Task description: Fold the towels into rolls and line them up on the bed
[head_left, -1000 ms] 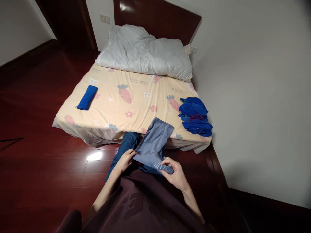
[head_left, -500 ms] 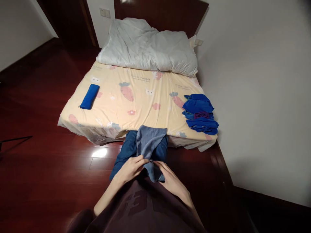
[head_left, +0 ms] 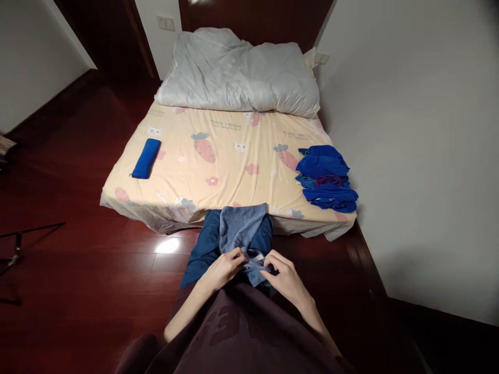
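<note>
A grey-blue cloth (head_left: 242, 224) hangs over my lap, its upper part spread towards the bed's edge and its lower part bunched between my hands. My left hand (head_left: 226, 269) pinches the cloth's edge from the left. On the other side, my right hand (head_left: 284, 275) grips the same edge between thumb and fingers. A stitched hem and a small pale label (head_left: 258, 257) show on the stretch between them. The fingertips partly cover the gripped spots.
On the bed (head_left: 218, 192) lies a neatly folded blue cloth (head_left: 147, 158) at left. A heap of blue and purple cloths (head_left: 327, 179) rests at right. A pale quilt (head_left: 241, 75) is bundled by the headboard. Black stand legs (head_left: 17, 249) are on the floor at left.
My hands have drawn slightly apart, stretching the cloth's edge between them. My right hand has turned and risen, and the hem and pale label have come into sight.
</note>
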Available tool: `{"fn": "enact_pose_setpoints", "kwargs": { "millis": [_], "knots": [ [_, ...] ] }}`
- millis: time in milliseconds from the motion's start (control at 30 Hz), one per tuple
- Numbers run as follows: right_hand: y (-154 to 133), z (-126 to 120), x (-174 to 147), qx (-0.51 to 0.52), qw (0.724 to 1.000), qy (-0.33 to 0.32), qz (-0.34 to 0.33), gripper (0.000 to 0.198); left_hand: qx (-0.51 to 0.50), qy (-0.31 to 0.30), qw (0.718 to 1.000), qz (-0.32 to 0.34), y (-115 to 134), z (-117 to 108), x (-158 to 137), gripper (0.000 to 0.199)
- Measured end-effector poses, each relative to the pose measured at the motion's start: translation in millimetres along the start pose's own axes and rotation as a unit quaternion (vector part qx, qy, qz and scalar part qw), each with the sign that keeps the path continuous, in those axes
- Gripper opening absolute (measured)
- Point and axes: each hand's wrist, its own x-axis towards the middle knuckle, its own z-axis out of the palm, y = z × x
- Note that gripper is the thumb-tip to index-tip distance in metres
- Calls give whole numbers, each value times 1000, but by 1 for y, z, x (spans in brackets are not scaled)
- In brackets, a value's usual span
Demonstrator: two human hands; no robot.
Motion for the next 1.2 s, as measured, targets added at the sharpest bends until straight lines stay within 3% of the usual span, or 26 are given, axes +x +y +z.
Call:
{"fn": "enact_pose_setpoints", "kwargs": {
  "millis": [167, 267, 500, 633, 833, 1000, 1067, 1133, 1200],
  "knots": [
    [14, -16, -17, 10, 992, 96, -78, 43, 3, -28, 1000, -6, -23, 14, 10, 41],
    [26, -32, -25, 9, 979, 183, -85, 48, 22, -15, 999, -41, -38, 10, 15, 47],
    [53, -83, -30, -17, 901, 432, 22, 51, 130, 61, 985, -91, -73, -46, -6, 32],
    [72, -103, -36, -59, 861, 501, 59, 46, 146, 118, 974, -124, -83, -84, -40, 18],
    [100, -107, -46, -97, 892, 404, 177, 26, 63, 148, 978, -136, -51, -127, -85, 16],
    [116, -89, -42, -14, 915, 356, 189, 25, -1, 183, 974, -132, -38, -148, -127, 20],
    [118, -74, -36, -2, 933, 313, 180, 23, 4, 273, 951, -149, -45, -152, -148, 17],
    [120, -53, -29, -10, 955, 249, 159, 18, 12, 392, 900, -191, -53, -154, -169, 11],
    [121, -27, -23, -14, 975, 176, 135, 11, 6, 474, 846, -242, -58, -156, -185, 8]
  ]
}}
